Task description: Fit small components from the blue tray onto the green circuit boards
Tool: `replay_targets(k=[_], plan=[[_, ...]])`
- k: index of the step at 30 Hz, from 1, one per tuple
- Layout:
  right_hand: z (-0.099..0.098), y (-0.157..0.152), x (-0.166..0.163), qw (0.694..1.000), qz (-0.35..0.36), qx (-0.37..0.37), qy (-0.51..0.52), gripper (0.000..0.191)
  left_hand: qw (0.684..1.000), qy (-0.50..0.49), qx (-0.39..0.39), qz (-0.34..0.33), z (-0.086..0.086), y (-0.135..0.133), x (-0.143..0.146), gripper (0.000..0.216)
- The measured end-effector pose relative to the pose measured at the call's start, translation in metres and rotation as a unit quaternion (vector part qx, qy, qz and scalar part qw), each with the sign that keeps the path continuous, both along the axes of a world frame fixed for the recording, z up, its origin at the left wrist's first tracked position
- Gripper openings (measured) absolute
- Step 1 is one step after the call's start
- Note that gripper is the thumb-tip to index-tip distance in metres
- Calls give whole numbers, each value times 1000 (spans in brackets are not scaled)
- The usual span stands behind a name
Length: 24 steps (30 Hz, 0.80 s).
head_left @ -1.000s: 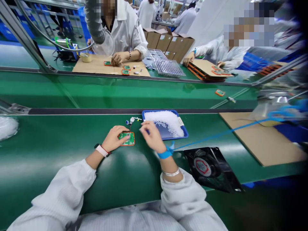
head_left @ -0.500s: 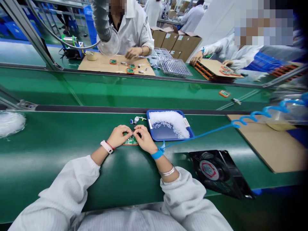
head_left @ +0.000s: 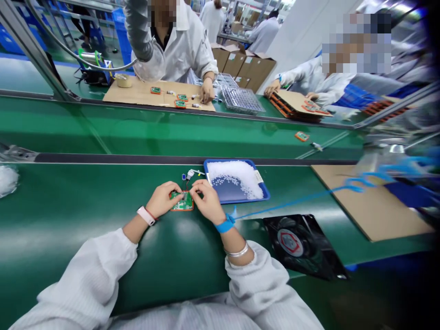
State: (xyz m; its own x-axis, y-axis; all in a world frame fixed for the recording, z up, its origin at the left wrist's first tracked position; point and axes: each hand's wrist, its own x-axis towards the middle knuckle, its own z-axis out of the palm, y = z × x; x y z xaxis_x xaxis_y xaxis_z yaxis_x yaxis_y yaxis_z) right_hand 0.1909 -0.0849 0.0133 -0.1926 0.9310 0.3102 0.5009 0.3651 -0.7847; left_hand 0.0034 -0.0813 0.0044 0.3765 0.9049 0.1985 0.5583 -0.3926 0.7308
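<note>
A green table (head_left: 82,256) spreads under everything, with a dark rail (head_left: 113,158) along its far edge. At the right lies a cardboard sheet (head_left: 374,211); nearer the front edge sits a black fan (head_left: 290,243). A blue tray (head_left: 229,190) heaped with small white pieces (head_left: 237,169) stands just beyond the right hand (head_left: 208,201), crowding that side. A blue cord (head_left: 292,203) runs from the wristband (head_left: 225,223) across the table between tray and fan, reaching over the cardboard. The left hand (head_left: 163,199) grasps the left side of a circuit board (head_left: 182,205), its thumb on top. The board lies on the table between the two hands, left of the tray. The right hand's thumb and finger are drawn together at its upper right corner; whether they pinch anything I cannot tell. Just behind the board lie a white plug (head_left: 190,174) and a tiny blue part (head_left: 184,177).
</note>
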Motion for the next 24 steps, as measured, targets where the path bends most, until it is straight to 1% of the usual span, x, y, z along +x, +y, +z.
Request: replay_targets(k=[1, 3, 5, 6, 7, 9, 11, 13, 17, 21, 24], plan=[[4, 3, 15, 999, -34, 30, -5, 11, 1000, 18, 17, -8, -1, -3, -2, 20], [8, 12, 55, 985, -150, 80, -27, 13, 997, 67, 41, -28, -2, -8, -5, 45], [4, 22, 97, 962, -249, 64, -94, 14, 992, 108, 54, -43, -2, -11, -8, 64], [0, 26, 115, 950, -276, 38, -139, 15, 990, 121, 56, -48, -2, -12, -9, 68], [-6, 29, 129, 944, -283, 11, -171, 15, 989, 128, 57, -51, -2, -12, -9, 67], [-18, 33, 146, 937, -285, -17, -201, 16, 988, 136, 58, -50, -2, -12, -9, 64], [-26, 33, 149, 934, -285, -26, -215, 16, 987, 139, 61, -52, -2, -11, -8, 63], [-29, 33, 145, 928, -287, -31, -235, 17, 987, 139, 63, -56, -2, -10, -7, 63], [-30, 31, 140, 922, -281, -41, -265, 18, 987, 139, 61, -60, -3, -9, -7, 64], [-30, 31, 149, 927, -246, -49, -280, 15, 987, 136, 53, -62, -3, -9, -7, 65], [-22, 29, 143, 937, -227, -20, -265, 14, 989, 125, 47, -60, -3, -9, -6, 67]])
